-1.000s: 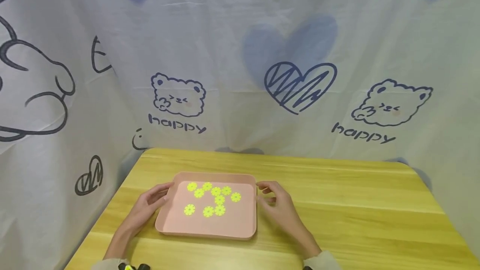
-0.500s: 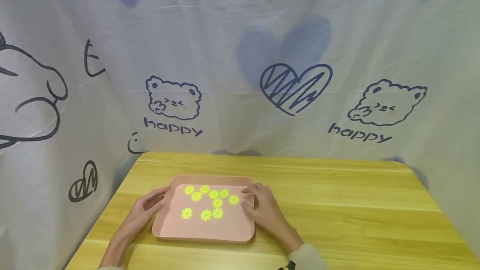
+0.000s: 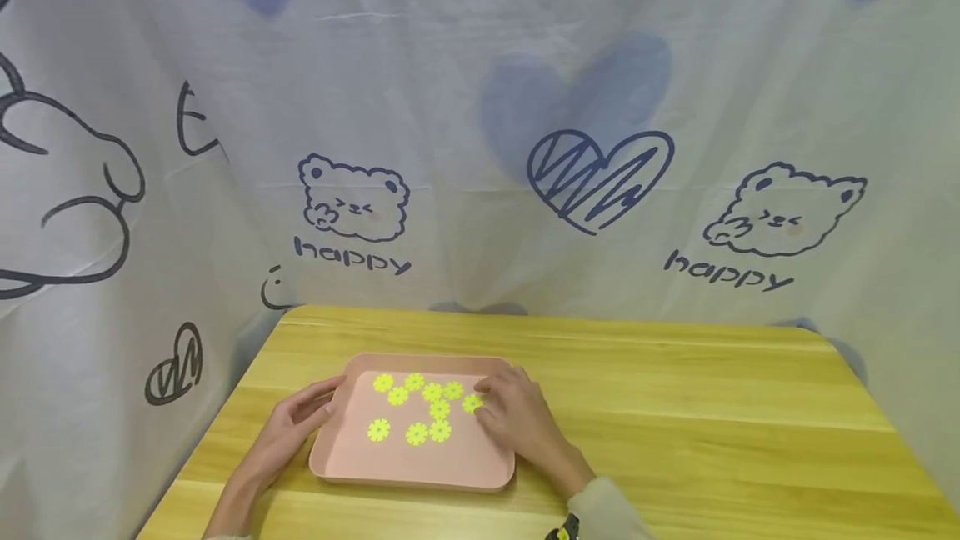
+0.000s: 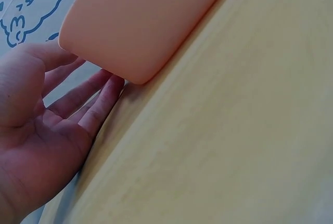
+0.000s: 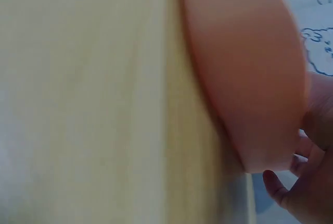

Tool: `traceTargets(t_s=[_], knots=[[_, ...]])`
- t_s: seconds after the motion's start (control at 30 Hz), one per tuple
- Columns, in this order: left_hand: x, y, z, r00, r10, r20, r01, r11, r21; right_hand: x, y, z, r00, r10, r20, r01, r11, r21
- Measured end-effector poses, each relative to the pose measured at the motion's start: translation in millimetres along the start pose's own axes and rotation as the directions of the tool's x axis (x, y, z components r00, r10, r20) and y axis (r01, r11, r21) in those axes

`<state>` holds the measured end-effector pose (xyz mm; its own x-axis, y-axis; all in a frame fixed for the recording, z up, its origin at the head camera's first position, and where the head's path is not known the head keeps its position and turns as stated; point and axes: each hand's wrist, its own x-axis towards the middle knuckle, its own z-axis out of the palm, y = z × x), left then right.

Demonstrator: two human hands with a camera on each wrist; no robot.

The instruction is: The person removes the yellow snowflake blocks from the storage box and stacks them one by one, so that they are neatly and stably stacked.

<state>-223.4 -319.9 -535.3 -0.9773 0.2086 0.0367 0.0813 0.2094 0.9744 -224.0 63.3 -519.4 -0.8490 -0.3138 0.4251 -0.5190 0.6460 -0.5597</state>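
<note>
A pink rectangular tray (image 3: 420,465) lies on the wooden table, with several yellow, flower-like notched discs (image 3: 378,430) flat on its floor. My left hand (image 3: 281,440) holds the tray's left side; in the left wrist view, the thumb passes behind the wall (image 4: 135,26) and the fingertips meet its lower edge. Over the right rim reaches my right hand (image 3: 521,419), its thumb and index tips spread around the rightmost disc (image 3: 472,403). In the right wrist view the tray's outer wall (image 5: 250,67) hides the discs and part of that hand (image 5: 312,182).
The yellow wood-grain tabletop (image 3: 712,423) extends to the right of the tray. White cloth (image 3: 465,257) with printed bears and hearts hangs behind the table and along its left side. A dark band (image 3: 564,528) shows at the right sleeve.
My right hand has moved left from outside the tray's right edge, over the rim, to the rightmost disc. The left hand stays at the left side and the discs keep their layout.
</note>
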Motion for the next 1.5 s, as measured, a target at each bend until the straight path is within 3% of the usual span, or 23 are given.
traceTargets(t_s=[0.3, 0.47, 0.77, 1.07, 1.2, 1.5], knots=[[-2.5, -0.4, -0.5, 1.000, 0.001, -0.001, -0.001, 1.000, -0.001, 8, -9, 8, 0.985, 0.079, 0.152, -0.048, 0.979, -0.199], [-2.4, -0.8, -0.5, 1.000, 0.007, 0.000, -0.007, 1.000, -0.001, 11, -9, 14, 0.982, 0.105, 0.154, -0.069, 0.972, -0.223], [-0.9, -0.4, 0.9, 1.000, 0.001, -0.010, -0.001, 1.000, -0.013, 14, -8, 8, 0.982, 0.118, 0.144, -0.111, 0.992, -0.056], [-1.8, -0.4, 0.3, 1.000, -0.019, -0.014, 0.019, 1.000, -0.016, 15, -5, 1, 0.986, 0.075, 0.146, -0.084, 0.995, 0.057], [-3.1, -0.9, 0.1, 0.999, -0.029, -0.018, 0.028, 1.000, -0.010, 15, -7, -9, 0.991, 0.070, 0.119, -0.085, 0.987, 0.133], [-2.5, 2.2, 0.0, 0.999, -0.027, -0.030, 0.028, 1.000, 0.010, 3, -6, -31, 0.986, 0.169, -0.002, -0.162, 0.946, 0.279]])
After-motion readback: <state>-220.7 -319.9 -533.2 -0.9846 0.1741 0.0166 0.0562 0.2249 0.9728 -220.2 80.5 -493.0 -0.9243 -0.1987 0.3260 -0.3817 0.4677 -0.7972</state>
